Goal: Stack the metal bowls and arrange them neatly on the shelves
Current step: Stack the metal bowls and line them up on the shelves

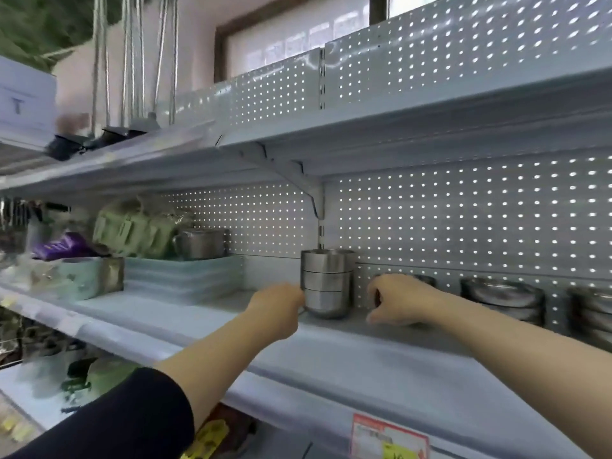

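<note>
From the head view, we see a stack of three metal bowls (326, 283) standing upright on the middle shelf (331, 359), close to the pegboard back (463, 220). Our left hand (278, 308) presses against the stack's lower left side; its fingers are hidden, so we cannot tell how far they wrap. Our right hand (395, 299) rests curled on the shelf just right of the stack, apart from it, and what it grips we cannot tell. Further right sit flat steel dishes (503, 298) in piles. Far left, plastic containers (182, 273) carry a steel mug (202, 243).
</note>
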